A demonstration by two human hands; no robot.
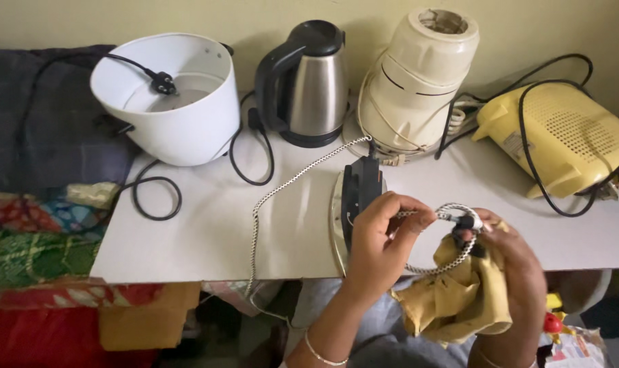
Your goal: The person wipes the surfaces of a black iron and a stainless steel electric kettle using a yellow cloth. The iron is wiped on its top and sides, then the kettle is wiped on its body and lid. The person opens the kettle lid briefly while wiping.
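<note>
A clothes iron [356, 197] with a black handle and silver soleplate rests on the white table [207, 232] near its front edge. Its black-and-white braided cord [282, 187] runs from the iron's back, drops over the table edge and comes up in a loop between my hands. My left hand [381, 238] pinches that loop just in front of the iron. My right hand [521, 269] holds a crumpled yellow cloth [456, 303] and the cord's end at the black plug [467, 225], the cloth pressed against the cord.
Along the wall stand a white cooker body [187, 109] with a black plug lying in it, a steel kettle [313, 85], a tilted cream grinder base [415, 82] and a yellow appliance [568, 136] wrapped in black cord. Patterned fabrics [37, 232] lie to the left.
</note>
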